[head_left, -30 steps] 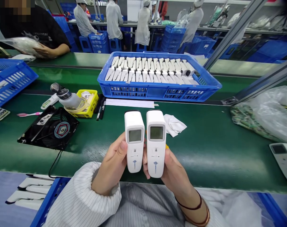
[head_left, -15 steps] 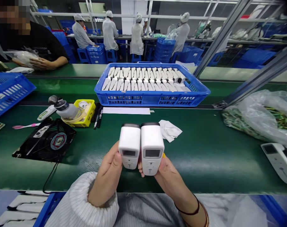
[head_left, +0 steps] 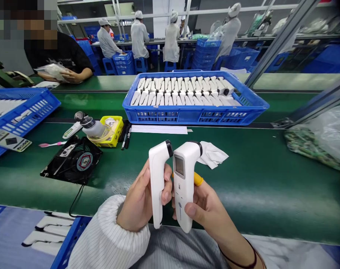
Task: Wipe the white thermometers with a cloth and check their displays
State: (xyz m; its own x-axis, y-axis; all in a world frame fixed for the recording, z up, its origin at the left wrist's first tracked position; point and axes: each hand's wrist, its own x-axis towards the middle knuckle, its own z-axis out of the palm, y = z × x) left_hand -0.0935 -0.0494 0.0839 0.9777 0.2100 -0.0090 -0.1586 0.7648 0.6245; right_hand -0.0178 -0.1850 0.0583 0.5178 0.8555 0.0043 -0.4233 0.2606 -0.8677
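Note:
My left hand [head_left: 141, 196] is wrapped round a white infrared thermometer [head_left: 156, 175], seen side-on with its black tip toward the right. In my right hand [head_left: 207, 209] is a second white thermometer [head_left: 183, 186]; its grey screen and buttons face me and its black tip points right. A yellow finger cot covers one fingertip of that hand. The two thermometers are held upright side by side, close together at their heads. Just behind the right one, a crumpled white tissue [head_left: 213, 155] lies on the green work surface [head_left: 259, 179].
A blue crate [head_left: 170, 116] with rows of white thermometers stands ahead. To the left are a black fan [head_left: 71, 160], a yellow basket [head_left: 113, 138] with a bottle, black pens [head_left: 126, 136] and another blue crate [head_left: 43, 112]. A plastic bag [head_left: 324, 138] lies at right; a co-worker [head_left: 66, 56] sits across.
Both thermometers have been turned from facing me to stand more upright, the left one now side-on, the right one partly angled with its tip to the right. The view has shifted left.

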